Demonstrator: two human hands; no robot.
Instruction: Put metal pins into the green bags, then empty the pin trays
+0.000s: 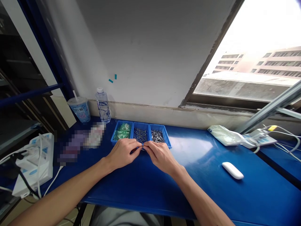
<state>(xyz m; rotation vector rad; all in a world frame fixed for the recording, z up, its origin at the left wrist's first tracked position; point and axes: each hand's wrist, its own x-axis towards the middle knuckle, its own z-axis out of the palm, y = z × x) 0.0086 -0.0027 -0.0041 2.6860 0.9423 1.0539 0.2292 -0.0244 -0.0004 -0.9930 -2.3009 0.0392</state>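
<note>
My left hand [124, 153] and my right hand [161, 154] meet fingertip to fingertip just in front of the blue bins. Both are closed in a pinch, and whatever lies between the fingertips is too small to make out. Behind them stand three blue bins side by side. The left bin [113, 137] holds small green pieces, partly in clear bags. Dark screws [140, 134] fill the middle bin, and shiny metal screws or similar fasteners [158, 136] lie in the right bin [167, 138]. My fingers cover the front edges of the bins.
A water bottle [102, 106] and a lidded cup with a straw [80, 110] stand at the back left. A power strip with cables [44, 169] lies far left. On the right are a white oblong case [232, 170], a plastic pouch [224, 135] and another power strip [261, 138].
</note>
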